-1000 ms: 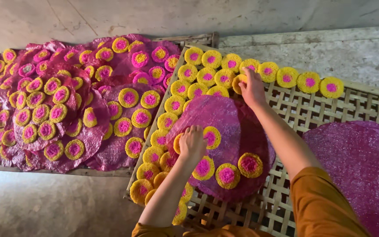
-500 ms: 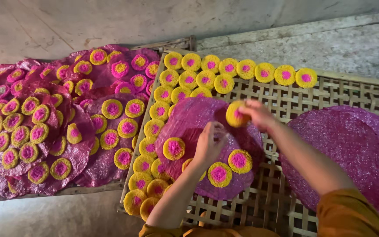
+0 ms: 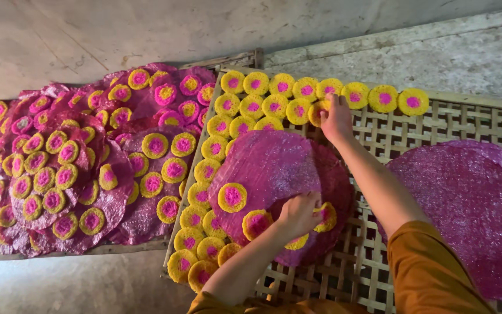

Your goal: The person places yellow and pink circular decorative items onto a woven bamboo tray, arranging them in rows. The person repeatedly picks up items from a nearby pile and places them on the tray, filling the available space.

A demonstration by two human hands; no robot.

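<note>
My right hand (image 3: 337,119) reaches to the far side of a bamboo lattice rack (image 3: 437,122) and presses a yellow disc with a pink centre (image 3: 319,110) into the second row of like discs (image 3: 280,84). My left hand (image 3: 298,214) rests on a round magenta sheet (image 3: 274,163) lying on the rack, fingers curled around another yellow-and-pink disc (image 3: 300,239). Three more discs lie loose on that sheet, one of them (image 3: 232,196) left of my left hand.
A column of discs (image 3: 204,174) runs down the rack's left edge. A second rack on the left holds overlapping magenta sheets covered with several discs (image 3: 88,168). Another stack of bare magenta sheets (image 3: 466,192) lies on the right. Concrete floor (image 3: 88,35) surrounds it all.
My right hand carried a disc from over the magenta sheet out to the second row. My left hand shifted right on the sheet and closed on a disc.
</note>
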